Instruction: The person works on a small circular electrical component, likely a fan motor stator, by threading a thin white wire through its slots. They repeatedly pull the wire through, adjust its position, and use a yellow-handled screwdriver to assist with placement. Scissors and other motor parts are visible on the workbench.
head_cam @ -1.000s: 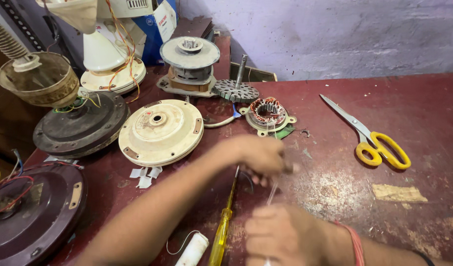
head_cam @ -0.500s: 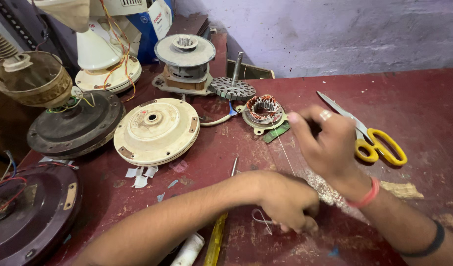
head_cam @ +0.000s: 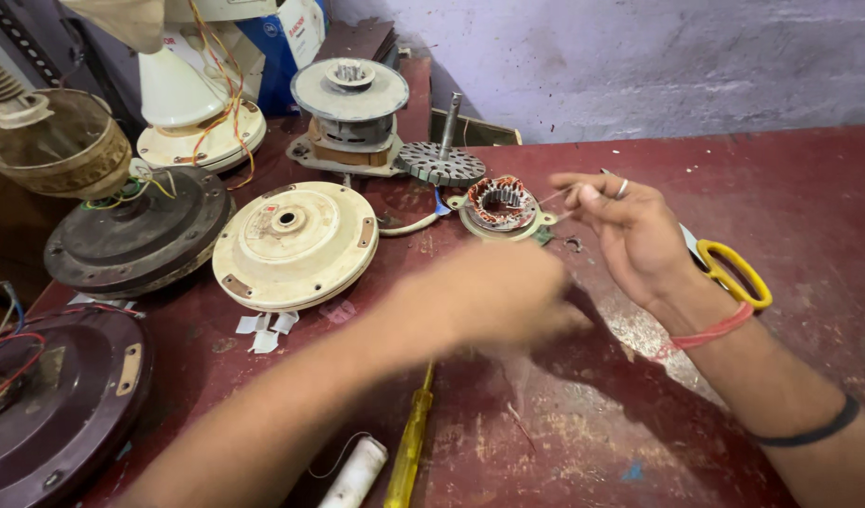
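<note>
My right hand [head_cam: 632, 233] is raised over the maroon table [head_cam: 790, 198], a ring on one finger. Its fingertips pinch a thin pale wire [head_cam: 556, 196] that leads toward the small stator [head_cam: 501, 203] with copper windings. My left hand [head_cam: 493, 299] hovers mid-table in front of the stator. It is motion-blurred, so its fingers and anything in them cannot be made out. A yellow-handled screwdriver [head_cam: 410, 444] lies on the table just below the left forearm.
Yellow-handled scissors [head_cam: 733, 273] lie behind my right wrist. To the left are a cream fan cover [head_cam: 294, 245], a dark round fan motor [head_cam: 136, 230], a maroon housing [head_cam: 56, 404], a toothed disc [head_cam: 440, 162] and a grey rotor assembly [head_cam: 350, 108]. A white tube [head_cam: 355, 472] lies near the front edge.
My right hand went from low in front of me up and right to beside the stator, pinching the wire. My left hand dropped to the table, then lifted back toward the middle.
</note>
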